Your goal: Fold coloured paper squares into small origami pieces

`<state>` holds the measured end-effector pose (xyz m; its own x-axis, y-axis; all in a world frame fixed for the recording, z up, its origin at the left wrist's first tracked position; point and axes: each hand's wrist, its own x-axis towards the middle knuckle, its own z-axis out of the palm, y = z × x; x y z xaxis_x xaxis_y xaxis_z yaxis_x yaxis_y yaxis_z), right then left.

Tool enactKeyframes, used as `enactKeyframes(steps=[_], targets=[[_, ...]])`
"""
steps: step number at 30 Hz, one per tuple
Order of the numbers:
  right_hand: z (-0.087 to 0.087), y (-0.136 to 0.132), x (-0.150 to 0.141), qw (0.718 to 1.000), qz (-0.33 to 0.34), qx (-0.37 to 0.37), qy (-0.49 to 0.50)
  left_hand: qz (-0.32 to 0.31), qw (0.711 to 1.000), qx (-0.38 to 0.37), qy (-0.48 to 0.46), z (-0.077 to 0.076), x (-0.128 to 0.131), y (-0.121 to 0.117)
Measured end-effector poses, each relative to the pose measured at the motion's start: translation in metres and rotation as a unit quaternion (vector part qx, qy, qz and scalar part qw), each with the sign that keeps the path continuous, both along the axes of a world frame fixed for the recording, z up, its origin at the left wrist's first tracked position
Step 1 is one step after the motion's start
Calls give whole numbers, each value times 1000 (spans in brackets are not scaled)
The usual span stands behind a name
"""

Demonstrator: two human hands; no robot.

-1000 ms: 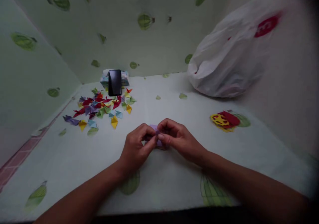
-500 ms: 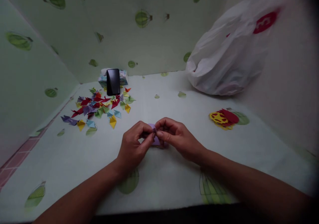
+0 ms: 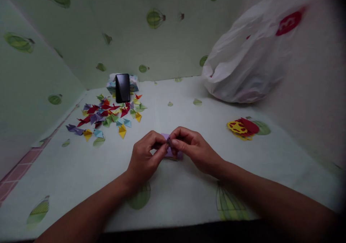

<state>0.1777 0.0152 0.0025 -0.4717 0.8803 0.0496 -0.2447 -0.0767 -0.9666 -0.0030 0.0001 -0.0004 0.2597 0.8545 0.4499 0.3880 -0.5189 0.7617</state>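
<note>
My left hand [image 3: 144, 160] and my right hand [image 3: 193, 149] meet over the middle of the table, fingertips pinched together on a small purple folded paper [image 3: 171, 151]. Most of the paper is hidden under my fingers; only its pale purple edges show between and below them. Both forearms reach in from the near edge. The paper rests low, close to the tablecloth [image 3: 173, 199] printed with green balloons.
A heap of several folded coloured paper pieces [image 3: 108, 115] lies at the back left, in front of a black phone [image 3: 122, 88] propped on a tissue pack. A stack of red and yellow paper sheets [image 3: 242, 128] lies right. A white plastic bag [image 3: 248, 62] fills the back right corner.
My hands have stayed together on the purple paper, with only small finger shifts. The view has drifted slightly, so everything sits a little higher in the picture.
</note>
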Motion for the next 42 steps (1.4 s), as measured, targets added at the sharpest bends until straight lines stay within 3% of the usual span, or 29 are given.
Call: enactKeyframes(steps=[11, 35, 38, 42], targets=[[0, 2, 0, 999, -7, 40, -8, 9, 1000, -3, 1, 2, 1, -2], [2, -2, -2, 997, -25, 51, -58, 8, 1000, -11, 0, -1, 1, -1], [2, -4, -2, 989, -47, 108, -90, 20, 1000, -13, -6, 0, 1, -2], [3, -6, -2, 946, -102, 258, -167, 27, 999, -12, -12, 1, 2, -2]])
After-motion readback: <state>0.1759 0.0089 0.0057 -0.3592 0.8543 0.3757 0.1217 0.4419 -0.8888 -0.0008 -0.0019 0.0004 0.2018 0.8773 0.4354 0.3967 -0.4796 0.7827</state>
